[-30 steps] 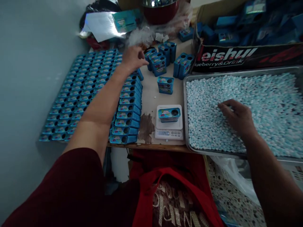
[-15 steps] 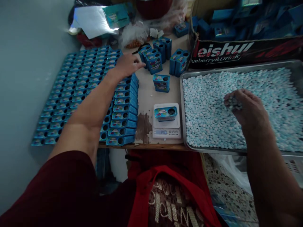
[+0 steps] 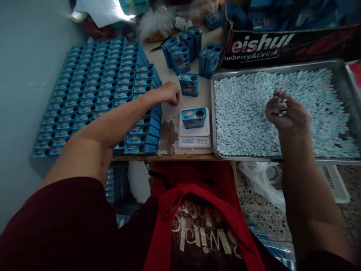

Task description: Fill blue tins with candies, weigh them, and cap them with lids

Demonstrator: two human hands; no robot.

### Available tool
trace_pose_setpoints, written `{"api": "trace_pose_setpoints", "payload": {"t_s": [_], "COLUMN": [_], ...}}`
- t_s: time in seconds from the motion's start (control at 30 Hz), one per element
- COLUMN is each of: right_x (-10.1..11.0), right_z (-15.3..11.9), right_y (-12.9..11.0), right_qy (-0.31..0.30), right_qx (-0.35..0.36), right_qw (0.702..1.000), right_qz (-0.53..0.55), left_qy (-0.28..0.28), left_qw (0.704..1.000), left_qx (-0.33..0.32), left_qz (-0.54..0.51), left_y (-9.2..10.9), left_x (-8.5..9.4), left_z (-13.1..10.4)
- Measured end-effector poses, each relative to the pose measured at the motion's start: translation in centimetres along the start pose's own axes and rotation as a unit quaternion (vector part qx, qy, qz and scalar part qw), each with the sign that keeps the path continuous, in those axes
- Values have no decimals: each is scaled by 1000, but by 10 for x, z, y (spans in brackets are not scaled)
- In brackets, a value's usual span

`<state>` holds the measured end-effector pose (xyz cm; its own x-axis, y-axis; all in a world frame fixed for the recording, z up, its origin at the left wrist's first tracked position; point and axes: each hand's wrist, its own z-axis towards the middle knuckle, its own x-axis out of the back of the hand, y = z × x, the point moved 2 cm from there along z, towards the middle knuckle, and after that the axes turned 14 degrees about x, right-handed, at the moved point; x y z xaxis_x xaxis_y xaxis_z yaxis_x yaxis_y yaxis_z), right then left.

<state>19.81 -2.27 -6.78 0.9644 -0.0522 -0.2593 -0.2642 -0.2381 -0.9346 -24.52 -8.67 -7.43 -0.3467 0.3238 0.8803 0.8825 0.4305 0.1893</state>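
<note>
My right hand [image 3: 287, 113] is closed on a handful of small white candies [image 3: 282, 107], held palm up over a metal tray [image 3: 213, 113] filled with pale blue and white candies [image 3: 242, 120]. My left hand [image 3: 170, 93] hangs over the table, fingers curled in, with nothing seen in them. Just right of it stands a blue candy box [image 3: 189, 86], apart from the hand. Nearer to me, a second blue box [image 3: 193, 119] with a round hole in its top sits on a white kitchen scale [image 3: 194, 142], whose display seems to read 134.7.
Rows of blue boxes [image 3: 93, 98] cover the table's left side, partly under my left forearm. Several more boxes [image 3: 180, 60] stand behind the scale. A black carton [image 3: 262, 47] holding blue boxes is behind the tray. Plastic bags [image 3: 156, 22] lie at the back.
My left hand has come nearer from the boxes at the back, its fingers now curled. My right hand has turned palm up with candies in it. The view has tilted slightly down.
</note>
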Motion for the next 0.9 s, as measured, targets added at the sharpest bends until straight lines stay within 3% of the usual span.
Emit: {"api": "trace_pose_setpoints", "payload": {"t_s": [0.13, 0.2, 0.3, 0.37, 0.5, 0.63, 0.77, 0.9], "right_x": [-15, -27, -39, -40, -34, -40, -76, -128], "right_z": [-4, -15, -33, -43, -54, -61, -75, -91], "right_y": [-15, -14, -1, 9, 21, 16, 5, -4], "right_qy": [133, 168, 74, 2, -57, -102, -225, -356], "right_qx": [54, 25, -56, -53, -22, -10, 8, 63], "right_qw": [984, 978, 994, 999, 991, 990, 969, 914], "right_qz": [105, 122, 61, 11, -120, -98, -102, -183], "left_qy": [90, 137, 193, 204, 175, 137, 81, 43], "left_qw": [995, 986, 968, 959, 948, 936, 940, 949], "left_qx": [-8, -26, -77, -120, -198, -250, -239, -207], "left_qz": [-47, -89, -140, -156, -176, -208, -230, -234], "left_y": [-12, -13, -2, 12, 37, 48, 62, 71], "left_x": [25, 39, 54, 56, 45, 27, 13, 7], "left_z": [-18, -33, -62, -83, -116, -132, -137, -144]}}
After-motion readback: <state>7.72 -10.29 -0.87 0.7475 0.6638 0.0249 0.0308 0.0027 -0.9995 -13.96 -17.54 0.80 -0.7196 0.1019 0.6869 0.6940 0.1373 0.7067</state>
